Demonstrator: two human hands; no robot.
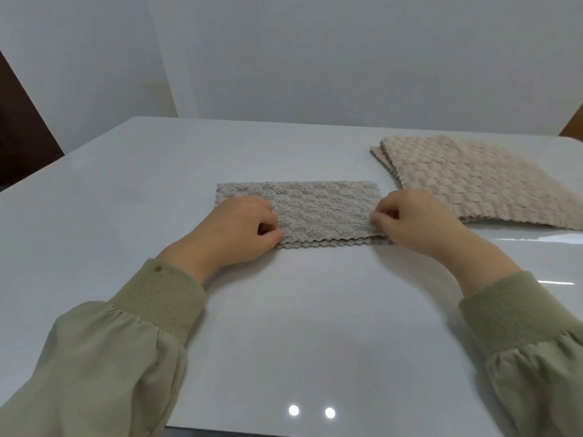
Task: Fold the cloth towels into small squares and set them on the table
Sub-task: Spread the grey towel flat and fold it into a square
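A grey-beige textured towel [318,209] lies on the white table [284,326], folded in half into a long rectangle with its scalloped edges stacked at the near side. My left hand [239,228] pinches the near left corner of the towel between thumb and fingers. My right hand [413,219] pinches the near right corner in the same way. Both hands rest on the table surface at the ends of the towel.
A stack of cream unfolded towels [479,181] lies flat at the back right of the table. A white wall stands behind the table's far edge. Dark furniture shows at the far left, and green sleeves cover both forearms.
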